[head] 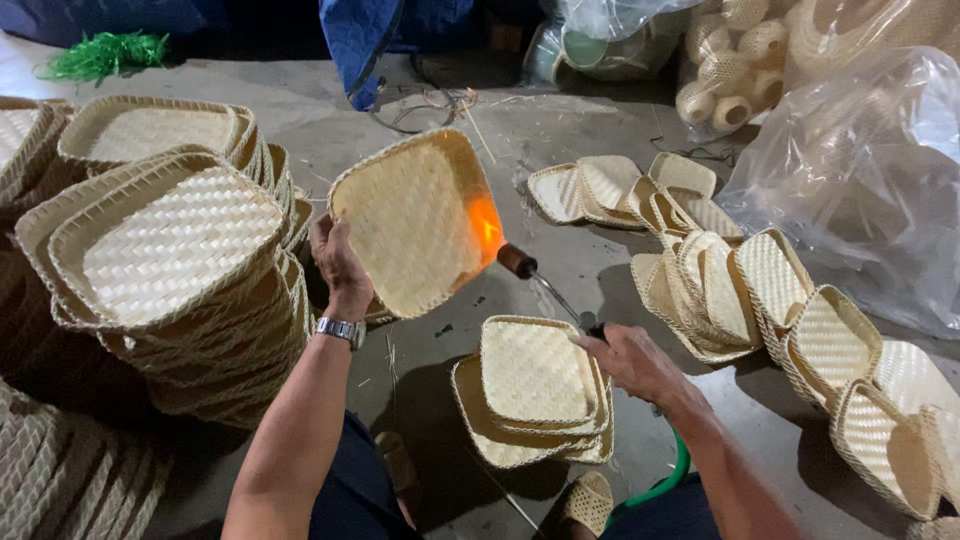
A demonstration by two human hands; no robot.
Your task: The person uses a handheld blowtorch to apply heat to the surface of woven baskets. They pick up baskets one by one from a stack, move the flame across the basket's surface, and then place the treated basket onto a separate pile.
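**Flame licking a woven tray**

Nearest, the small tray stack (535, 395) is sitting on the floor. Just above it, the right hand (635, 360) is gripping a gas torch (545, 285); the left hand (340, 262) is clasping the woven tray (415, 222), tilted up. Flame is touching its rim; lingering could scorch or ignite it, with tall stacks (170, 270) standing close left.

grey concrete floor (560, 130), stacked woven trays (535, 385)

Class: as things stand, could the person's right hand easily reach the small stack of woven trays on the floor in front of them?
Probably yes: the stack of woven trays lies just beside the right hand with nothing between, though that hand holds the torch.
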